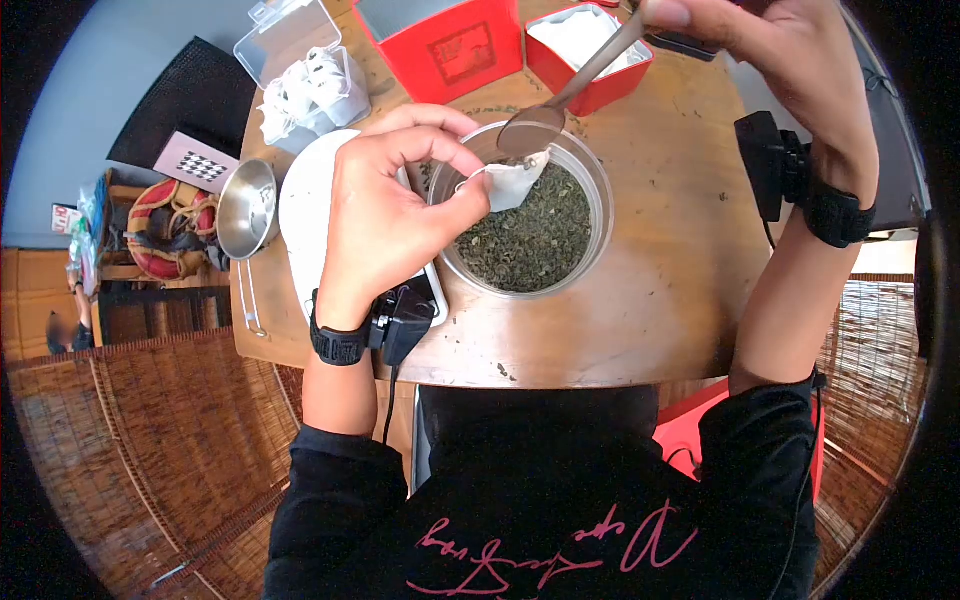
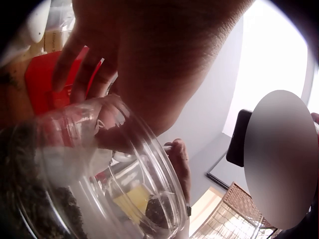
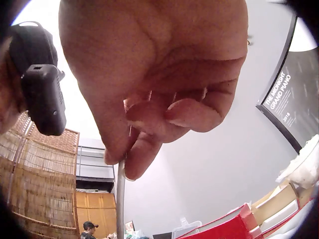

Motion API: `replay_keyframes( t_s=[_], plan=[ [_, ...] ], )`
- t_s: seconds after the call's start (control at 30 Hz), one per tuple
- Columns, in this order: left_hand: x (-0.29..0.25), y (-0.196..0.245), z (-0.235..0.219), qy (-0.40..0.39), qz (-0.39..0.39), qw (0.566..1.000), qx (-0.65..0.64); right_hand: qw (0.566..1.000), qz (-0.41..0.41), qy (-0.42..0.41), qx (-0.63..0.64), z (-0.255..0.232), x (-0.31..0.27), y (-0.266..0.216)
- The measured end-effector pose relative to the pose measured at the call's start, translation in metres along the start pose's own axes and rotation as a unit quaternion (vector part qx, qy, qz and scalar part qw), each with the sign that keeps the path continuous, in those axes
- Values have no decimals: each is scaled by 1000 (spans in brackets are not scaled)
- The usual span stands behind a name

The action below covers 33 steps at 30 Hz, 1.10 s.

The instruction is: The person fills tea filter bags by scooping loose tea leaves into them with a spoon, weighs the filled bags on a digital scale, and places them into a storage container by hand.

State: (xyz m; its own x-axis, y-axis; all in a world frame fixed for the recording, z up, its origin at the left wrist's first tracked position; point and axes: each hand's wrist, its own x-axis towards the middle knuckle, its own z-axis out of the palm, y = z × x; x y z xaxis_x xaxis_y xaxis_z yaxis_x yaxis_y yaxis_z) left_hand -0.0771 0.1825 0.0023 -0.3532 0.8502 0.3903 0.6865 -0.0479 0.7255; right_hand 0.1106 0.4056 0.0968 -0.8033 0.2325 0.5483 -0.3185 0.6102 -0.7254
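In the head view, my left hand [image 1: 385,195] pinches the edge of a small white tea bag [image 1: 516,186] between thumb and forefinger. The bag hangs over a clear round tub [image 1: 606,215] that holds dark green dried tea leaves [image 1: 530,248]. My right hand [image 1: 790,55], up at the top right, grips the handle of a metal spoon [image 1: 598,72]. The spoon's bowl slants down to just above the bag's mouth, with some leaf bits along that upper edge. Through the tub's clear wall in the left wrist view, the bag shows only faintly.
A white appliance [image 1: 300,225] lies under my left wrist. Left of it stands a steel pan [image 1: 247,210]. Behind are a clear box [image 1: 345,95] of filled bags, a tall red box [image 1: 445,50] and a red tin [image 1: 600,95] with white bags. Loose leaf crumbs dot the wooden table [image 1: 670,290].
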Motion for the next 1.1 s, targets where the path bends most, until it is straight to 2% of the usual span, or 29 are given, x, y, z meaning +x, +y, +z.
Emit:
replay_keyframes(
  t_s=[0.03,0.1,0.23,0.3,0.37,0.43,0.5,0.57,0.6,0.7,0.8,0.93,0.97,1.03,1.1],
  plan=[
    [-1,0,0,-1,-12,1000,-6,1000,0,-2,3,2,0,-6],
    [-3,-1,0,-1,-11,1000,-8,992,11,-38,-117,3,-1,-25],
    [-1,-1,1,1,-5,1000,-5,999,22,-27,-30,1,-1,-8],
    [-2,0,1,0,-7,1000,-9,994,8,-23,-103,13,-2,-14],
    [-3,-1,2,2,-9,1000,-8,994,0,-27,-104,18,1,-13],
    [-2,-5,2,13,42,999,-17,993,-26,-32,-111,25,15,-15],
    [-3,-7,2,14,38,999,-25,992,-55,-35,-108,39,29,-14],
    [-4,-3,-1,-15,-13,999,-33,990,-72,-37,-113,46,36,-13],
    [-4,-4,-2,-14,-13,999,-30,989,-77,-38,-122,47,39,-13],
    [-1,0,0,-15,-1,999,-39,983,-86,-44,-156,37,43,-19],
    [-4,2,-2,-29,-35,998,-35,977,-88,-51,-187,36,41,-21],
    [-3,0,-2,-17,-22,999,-27,965,-84,-60,-240,25,36,-26],
    [-4,-1,0,-16,-21,999,-27,961,-81,-65,-255,23,33,-27],
    [-3,-9,4,14,37,999,-33,953,-65,-74,-286,17,22,-29],
    [-3,-5,1,-3,17,999,-34,945,-27,-83,-316,8,-2,-35]
  ],
)
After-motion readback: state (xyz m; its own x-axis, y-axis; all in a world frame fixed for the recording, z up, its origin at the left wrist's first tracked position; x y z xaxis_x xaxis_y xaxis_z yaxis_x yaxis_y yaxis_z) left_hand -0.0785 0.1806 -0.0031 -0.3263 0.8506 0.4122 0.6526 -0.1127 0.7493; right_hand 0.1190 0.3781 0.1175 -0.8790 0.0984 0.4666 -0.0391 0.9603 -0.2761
